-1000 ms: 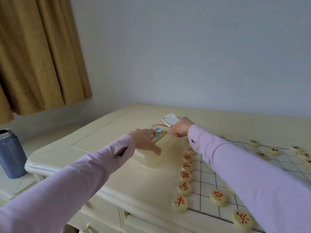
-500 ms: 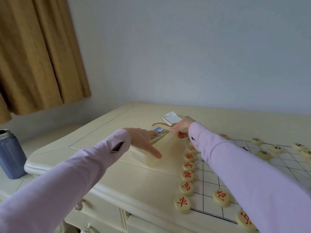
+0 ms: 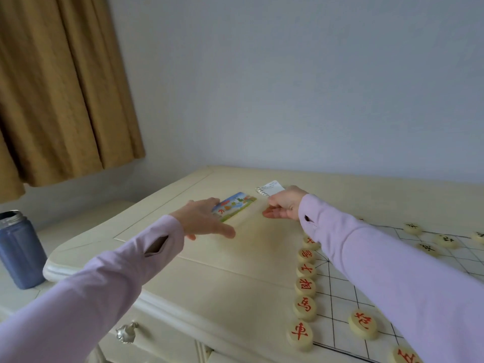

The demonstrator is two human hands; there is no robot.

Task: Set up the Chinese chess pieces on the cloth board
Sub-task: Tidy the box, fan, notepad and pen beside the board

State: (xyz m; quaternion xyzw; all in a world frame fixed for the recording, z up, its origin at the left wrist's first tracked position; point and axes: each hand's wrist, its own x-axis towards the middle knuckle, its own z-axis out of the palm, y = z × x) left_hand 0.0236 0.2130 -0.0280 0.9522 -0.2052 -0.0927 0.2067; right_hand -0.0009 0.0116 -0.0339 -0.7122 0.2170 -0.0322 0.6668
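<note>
Lining the left edge of the cloth board (image 3: 337, 305), at the front right of the desk (image 3: 235, 271), red pieces (image 3: 305, 286) form a column. Farther back, the left hand (image 3: 201, 220) lies flat, fingers extended, touching a colourful card (image 3: 237, 204). The right hand (image 3: 285, 205), fingers curled, sits beside a spiral notepad (image 3: 271, 188); whether it grips anything cannot be determined.

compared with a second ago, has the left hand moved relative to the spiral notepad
Yes. The left hand has drawn back toward the person, away from the spiral notepad, leaving more of the colourful card uncovered.
</note>
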